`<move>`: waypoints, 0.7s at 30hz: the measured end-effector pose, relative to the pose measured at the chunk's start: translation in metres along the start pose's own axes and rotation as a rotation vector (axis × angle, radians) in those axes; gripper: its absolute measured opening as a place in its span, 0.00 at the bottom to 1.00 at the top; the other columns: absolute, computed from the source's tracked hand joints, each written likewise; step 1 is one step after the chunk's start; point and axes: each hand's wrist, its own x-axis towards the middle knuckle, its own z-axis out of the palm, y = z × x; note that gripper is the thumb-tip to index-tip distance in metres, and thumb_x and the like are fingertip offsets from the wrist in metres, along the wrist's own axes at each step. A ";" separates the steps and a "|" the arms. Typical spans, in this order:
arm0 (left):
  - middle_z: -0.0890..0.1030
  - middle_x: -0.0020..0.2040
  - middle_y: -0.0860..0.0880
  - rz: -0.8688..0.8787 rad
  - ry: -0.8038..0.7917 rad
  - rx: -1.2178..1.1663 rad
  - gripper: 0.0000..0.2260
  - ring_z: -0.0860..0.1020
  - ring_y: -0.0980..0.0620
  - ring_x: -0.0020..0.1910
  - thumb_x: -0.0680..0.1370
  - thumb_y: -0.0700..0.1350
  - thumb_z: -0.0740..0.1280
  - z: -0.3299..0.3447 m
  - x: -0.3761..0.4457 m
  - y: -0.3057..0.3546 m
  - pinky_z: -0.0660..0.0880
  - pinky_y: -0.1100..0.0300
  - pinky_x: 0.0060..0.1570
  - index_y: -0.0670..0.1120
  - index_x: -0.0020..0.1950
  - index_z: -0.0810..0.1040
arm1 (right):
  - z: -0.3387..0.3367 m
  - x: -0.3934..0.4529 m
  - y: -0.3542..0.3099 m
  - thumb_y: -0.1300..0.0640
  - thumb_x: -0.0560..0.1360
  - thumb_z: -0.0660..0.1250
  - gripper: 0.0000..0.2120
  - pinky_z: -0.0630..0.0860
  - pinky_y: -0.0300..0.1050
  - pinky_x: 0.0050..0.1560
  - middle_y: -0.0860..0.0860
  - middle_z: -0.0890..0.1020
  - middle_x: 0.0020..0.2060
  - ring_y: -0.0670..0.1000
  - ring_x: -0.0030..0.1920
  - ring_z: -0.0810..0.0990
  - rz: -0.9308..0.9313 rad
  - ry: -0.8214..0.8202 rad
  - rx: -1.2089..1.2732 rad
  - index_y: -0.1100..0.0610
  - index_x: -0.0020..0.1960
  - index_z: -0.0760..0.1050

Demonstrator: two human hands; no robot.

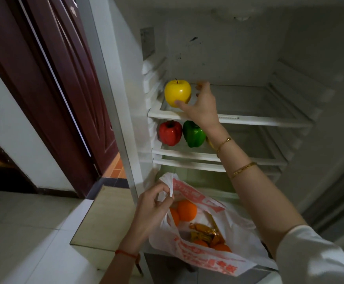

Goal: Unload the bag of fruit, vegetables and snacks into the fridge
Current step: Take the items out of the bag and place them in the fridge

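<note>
A yellow apple [177,92] sits at the left end of the fridge's upper glass shelf [249,119]. My right hand [201,103] is around it, thumb under its front and fingers behind it. On the shelf below stand a red bell pepper [170,133] and a green bell pepper [193,134]. My left hand [152,208] pinches a handle of the white and red plastic bag [206,257], held open low in front of the fridge. Inside it lie oranges [186,210] and orange snack wrappers [205,232].
The fridge's left wall and edge [113,99] stand close to the apple. A dark red door [50,78] is at the left. A low white counter or step [103,218] lies beside the bag. More shelves [187,163] sit under the peppers.
</note>
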 end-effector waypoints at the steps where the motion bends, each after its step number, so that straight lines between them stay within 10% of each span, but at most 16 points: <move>1: 0.78 0.36 0.42 0.004 -0.003 -0.004 0.10 0.76 0.39 0.27 0.77 0.37 0.68 0.000 -0.001 0.000 0.70 0.55 0.29 0.49 0.39 0.75 | -0.005 -0.009 0.001 0.51 0.67 0.78 0.33 0.74 0.42 0.56 0.55 0.76 0.60 0.53 0.59 0.75 -0.046 0.059 -0.004 0.60 0.64 0.67; 5: 0.77 0.35 0.43 0.023 -0.009 -0.013 0.11 0.77 0.35 0.31 0.77 0.36 0.68 0.003 -0.004 0.001 0.72 0.53 0.29 0.49 0.38 0.75 | -0.030 -0.072 0.013 0.51 0.73 0.73 0.15 0.74 0.41 0.39 0.51 0.78 0.39 0.48 0.38 0.77 -0.212 0.145 0.026 0.60 0.47 0.72; 11: 0.76 0.36 0.40 0.080 -0.053 0.007 0.05 0.77 0.34 0.33 0.72 0.46 0.67 0.006 -0.016 0.003 0.71 0.51 0.29 0.46 0.41 0.75 | -0.035 -0.184 0.087 0.51 0.76 0.69 0.12 0.74 0.36 0.36 0.47 0.79 0.31 0.45 0.32 0.78 -0.090 -0.564 -0.103 0.56 0.37 0.77; 17: 0.74 0.34 0.53 0.100 -0.115 0.050 0.12 0.72 0.60 0.29 0.75 0.32 0.68 0.012 -0.028 0.007 0.67 0.67 0.30 0.49 0.38 0.75 | -0.021 -0.257 0.152 0.50 0.77 0.68 0.19 0.71 0.38 0.61 0.49 0.76 0.62 0.51 0.63 0.75 0.255 -1.032 -0.372 0.51 0.66 0.73; 21: 0.74 0.35 0.57 0.121 -0.104 0.067 0.14 0.73 0.60 0.33 0.74 0.34 0.69 0.013 -0.032 0.007 0.67 0.71 0.34 0.53 0.38 0.73 | -0.007 -0.282 0.164 0.54 0.77 0.68 0.24 0.69 0.30 0.55 0.48 0.74 0.63 0.52 0.67 0.73 0.347 -1.123 -0.386 0.54 0.72 0.68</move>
